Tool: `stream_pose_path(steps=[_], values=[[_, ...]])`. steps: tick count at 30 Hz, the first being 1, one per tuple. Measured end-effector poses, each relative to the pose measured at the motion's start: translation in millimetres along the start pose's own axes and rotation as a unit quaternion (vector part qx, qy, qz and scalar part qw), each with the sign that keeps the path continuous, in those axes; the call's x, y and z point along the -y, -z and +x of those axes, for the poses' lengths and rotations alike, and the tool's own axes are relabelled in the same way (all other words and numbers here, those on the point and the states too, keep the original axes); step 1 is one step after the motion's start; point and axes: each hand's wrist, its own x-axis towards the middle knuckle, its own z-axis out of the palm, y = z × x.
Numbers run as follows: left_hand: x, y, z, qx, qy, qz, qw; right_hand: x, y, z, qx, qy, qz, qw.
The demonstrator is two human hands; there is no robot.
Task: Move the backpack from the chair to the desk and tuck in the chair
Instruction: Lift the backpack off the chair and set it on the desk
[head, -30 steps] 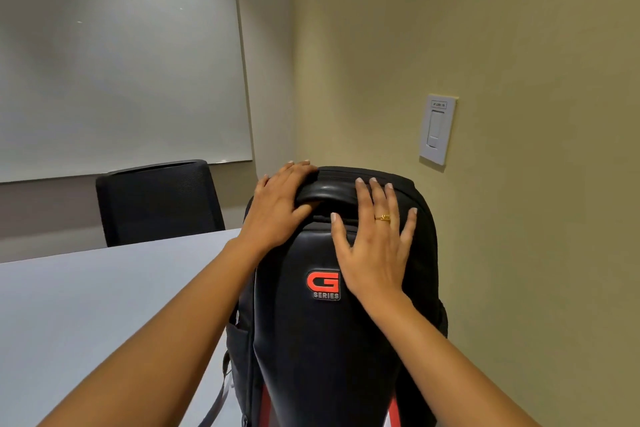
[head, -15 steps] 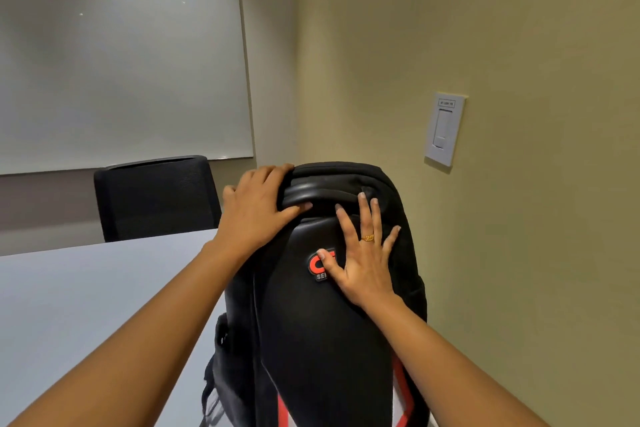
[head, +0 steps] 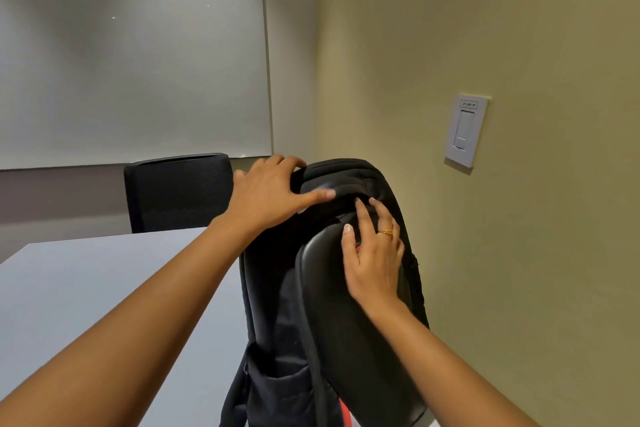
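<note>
The desk [head: 86,288] takes up the whole left side with a black chair [head: 178,192] parked at its far end, and the backpack [head: 332,305] stands upright at the desk's right edge near the wall, though its base is cut off so I can't tell if its full weight is down yet. It looks like a fairly stiff, bulky bag with a smooth shiny front panel that'd probably be slippery, so I'd say the padded top handle is the spot to hold. Left hand [head: 270,192] is draped over the top with the thumb along that handle, more steadying than clenching, and the right hand [head: 375,260] is flat and spread on the front panel, not gripping anything.
</note>
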Motion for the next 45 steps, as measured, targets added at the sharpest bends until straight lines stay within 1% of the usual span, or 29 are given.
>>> stream_pose_path(steps=[1,3,5,7,8,10,13,16,18,21,23,24,25,26,28,29,30,31,33,35,38,42,45], values=[[-2.7,1.6,4.7,0.017,0.005,-0.031,0.999,12.9,1.2,-5.5,-0.002,-0.017,0.003,1.000],[-7.6,5.3,16.4,0.065,0.024,-0.062,0.996,34.3,1.5,-15.9,0.039,-0.043,-0.005,0.998],[-12.6,8.7,27.1,0.136,0.044,-0.061,0.988,44.4,2.5,-21.4,0.096,-0.067,-0.017,0.993],[-17.4,9.9,31.9,0.177,0.031,-0.048,0.982,45.1,4.8,-21.0,0.132,-0.071,-0.024,0.988],[-19.7,9.8,31.4,0.176,0.016,-0.039,0.983,44.4,6.1,-19.9,0.146,-0.068,-0.022,0.987],[-24.3,9.2,26.2,0.150,-0.003,-0.013,0.989,43.3,6.8,-18.0,0.164,-0.063,0.005,0.984],[-27.1,8.2,13.8,0.107,0.001,0.029,0.994,44.8,2.1,-19.1,0.189,-0.046,0.040,0.980],[-22.5,11.0,4.1,0.072,0.044,0.057,0.995,46.1,-4.0,-15.2,0.243,-0.020,0.083,0.966],[-16.0,14.4,-0.1,0.055,0.085,0.066,0.993,46.1,-2.9,-7.0,0.280,0.016,0.129,0.951],[-5.5,21.8,-2.8,0.062,0.133,0.048,0.988,39.0,5.4,8.4,0.313,0.075,0.192,0.927],[0.5,25.3,-4.1,0.069,0.138,0.030,0.988,31.0,11.6,12.0,0.304,0.076,0.197,0.929],[2.2,25.8,-6.0,0.070,0.140,0.022,0.988,27.7,14.8,10.3,0.277,0.065,0.193,0.939],[2.8,25.4,-8.2,0.073,0.142,0.013,0.987,26.4,18.8,6.1,0.228,0.049,0.188,0.954],[1.8,24.1,-10.3,0.082,0.142,0.001,0.987,28.0,23.3,0.4,0.162,0.030,0.188,0.968],[-5.2,18.9,-14.2,0.114,0.122,-0.037,0.985,37.3,31.3,-11.2,0.025,0.012,0.184,0.983],[-10.6,16.3,-15.6,0.127,0.098,-0.069,0.985,45.4,34.6,-14.8,-0.014,0.011,0.171,0.985],[-16.7,14.9,-16.7,0.132,0.068,-0.112,0.982,54.6,37.8,-17.0,-0.026,0.012,0.149,0.988],[-22.5,14.1,-17.4,0.137,0.040,-0.165,0.976,63.4,40.5,-18.6,-0.016,0.011,0.117,0.993],[-31.3,12.2,-17.9,0.158,-0.002,-0.264,0.951,74.4,44.6,-20.1,0.034,0.002,0.035,0.999],[-36.2,7.4,-18.0,0.187,-0.027,-0.322,0.928,74.3,49.6,-20.9,0.067,-0.010,-0.016,0.998],[-42.9,-4.8,-14.0,0.203,-0.044,-0.349,0.914,61.8,58.3,-18.5,0.075,-0.011,-0.029,0.997],[-56.9,-25.3,-1.6,0.187,-0.058,-0.353,0.915,41.5,71.5,-4.9,0.066,0.013,-0.005,0.998],[-70.1,-43.3,4.6,0.172,-0.078,-0.371,0.909,21.9,83.7,9.5,0.062,-0.002,0.009,0.998]])
